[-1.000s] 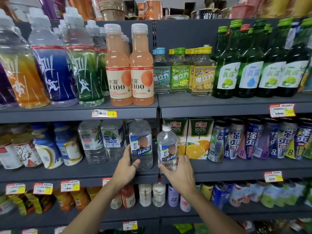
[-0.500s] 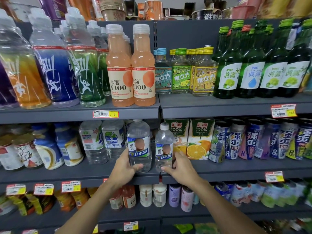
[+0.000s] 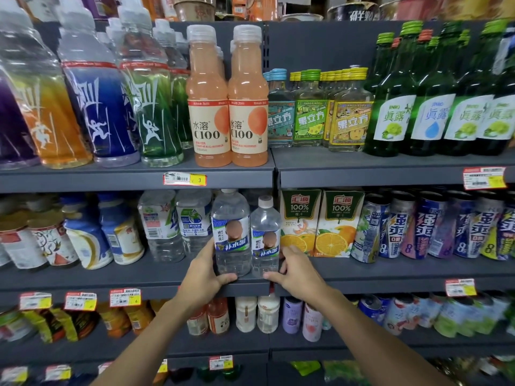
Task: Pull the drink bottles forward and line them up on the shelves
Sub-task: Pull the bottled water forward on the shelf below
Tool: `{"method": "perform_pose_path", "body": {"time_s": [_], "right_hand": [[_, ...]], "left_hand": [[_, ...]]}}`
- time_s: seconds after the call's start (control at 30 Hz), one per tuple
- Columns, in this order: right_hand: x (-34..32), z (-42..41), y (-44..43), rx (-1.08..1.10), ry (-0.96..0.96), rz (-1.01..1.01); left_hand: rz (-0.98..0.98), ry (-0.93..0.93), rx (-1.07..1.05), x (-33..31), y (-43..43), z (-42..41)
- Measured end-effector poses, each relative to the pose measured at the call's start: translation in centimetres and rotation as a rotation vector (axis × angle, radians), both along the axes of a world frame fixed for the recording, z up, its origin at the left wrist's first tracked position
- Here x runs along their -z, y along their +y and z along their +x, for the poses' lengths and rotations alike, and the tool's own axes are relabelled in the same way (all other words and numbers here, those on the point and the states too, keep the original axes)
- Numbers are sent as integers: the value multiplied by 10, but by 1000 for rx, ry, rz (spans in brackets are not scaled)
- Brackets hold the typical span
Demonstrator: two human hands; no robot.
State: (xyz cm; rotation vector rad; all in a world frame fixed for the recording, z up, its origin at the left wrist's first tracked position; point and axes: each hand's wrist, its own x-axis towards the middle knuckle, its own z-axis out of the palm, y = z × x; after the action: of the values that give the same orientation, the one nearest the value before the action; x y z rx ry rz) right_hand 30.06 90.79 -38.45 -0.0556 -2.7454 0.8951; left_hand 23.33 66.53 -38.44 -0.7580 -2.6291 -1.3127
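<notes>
head view of a grey shelving unit stocked with drinks. the left hand (image 3: pixel 204 277) is gripping the larger water bottle (image 3: pixel 231 232) low on its body, with the thumb lying across the front of the base and the fingers wrapping round its 9 o'clock side. the right hand (image 3: pixel 295 274) is gripping the smaller water bottle (image 3: pixel 264 235), with the thumb pressing at the bottle's foot and the fingers curling round its 3 o'clock side. both bottles are standing upright at the front edge of the middle shelf (image 3: pixel 111 282), side by side and touching or nearly so, the smaller one sitting at 3 o'clock of the larger, both turning blue-and-white labels toward the camera. whether their bases are resting fully on the shelf cannot be told behind the thumbs. at 9 o'clock of the larger bottle, clear white-labelled bottles (image 3: pixel 161 227) are standing further back. at 3 o'clock of the smaller bottle, two orange juice cartons (image 3: pixel 299 221) are standing just beside it, with a row of cans (image 3: pixel 418 227) beyond them. at 12 o'clock, on the upper shelf, two peach c100 bottles (image 3: pixel 209 107) are standing at the front, above a yellow price tag (image 3: pixel 184 179); green glass bottles (image 3: pixel 395 107) are lining up at 2 o'clock.
</notes>
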Motion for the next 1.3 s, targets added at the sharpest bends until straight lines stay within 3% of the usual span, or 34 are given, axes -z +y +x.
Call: {"method": "perform_pose_path", "body": {"time_s": [0.37,1.1,1.23,1.3], "right_hand": [[9,-1,-5,15,72,42],[5,-3,-4,44,19,36],[5,7,-12,105,38,20],[6,16,-23,228,91,-93]], "left_hand": [[-90,-5,66,1,-7,-7],[-119,22,73,-5,-8,-3],[-63,30,47,-13,-17,5],[12,77,-42,-14,-27,8]]}}
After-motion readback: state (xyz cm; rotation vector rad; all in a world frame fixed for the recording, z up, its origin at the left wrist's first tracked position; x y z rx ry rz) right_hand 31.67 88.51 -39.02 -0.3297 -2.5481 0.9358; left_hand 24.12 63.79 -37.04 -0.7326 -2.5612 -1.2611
